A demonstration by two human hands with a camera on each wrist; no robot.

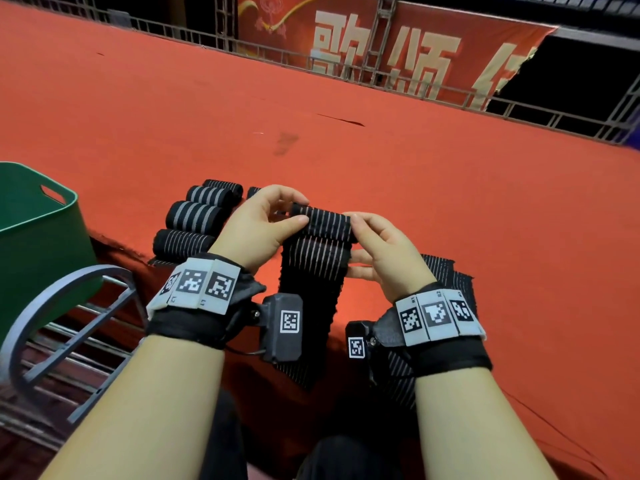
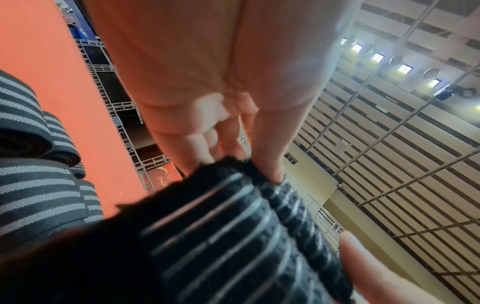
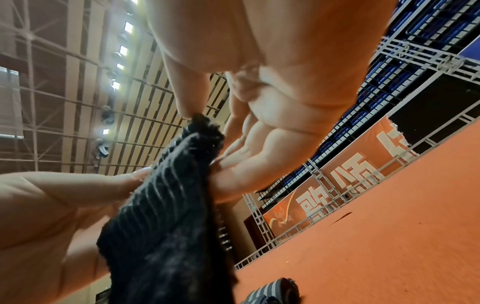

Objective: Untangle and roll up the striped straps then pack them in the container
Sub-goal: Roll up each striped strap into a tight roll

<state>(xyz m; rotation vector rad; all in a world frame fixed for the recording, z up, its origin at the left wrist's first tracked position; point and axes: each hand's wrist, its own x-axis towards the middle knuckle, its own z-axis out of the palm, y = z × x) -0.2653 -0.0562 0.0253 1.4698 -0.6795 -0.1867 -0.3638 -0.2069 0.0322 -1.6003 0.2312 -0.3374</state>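
- The strap [image 1: 317,244] is up off the red mat [image 1: 450,174], held between both hands. Its rolled top part lies crosswise, long axis running left to right, with the thin pale stripes going across the roll.
- The loose tail hangs from the roll straight down toward the person, so the unrolled length points at the body, stripes running along it.
- Left hand [image 1: 258,225] pinches the roll's left end, thumb on the near side, fingers curled over the top.
- Right hand [image 1: 384,251] pinches the right end with thumb and forefinger; the other fingers lie straighter behind the hanging part.
- Left of the strap, four rolls [image 1: 194,225] sit in a row on the mat, each lying crosswise too. A fifth might be tucked behind the left hand, hard to say.
- Further left of the strap, past the rolls, is the green bin [image 1: 38,230], with a handle slot in its wall.
- Just right of the strap, behind the right wrist, more unrolled straps [image 1: 446,275] lie flat on the mat.
- Way beyond the strap hangs a red banner [image 1: 398,46] with big pale Chinese characters; "歌颂" is readable, the rest is cut off.
- Wrist bands carry square black-and-white code tags, with tiny labels like L1, L2, R1, R2.
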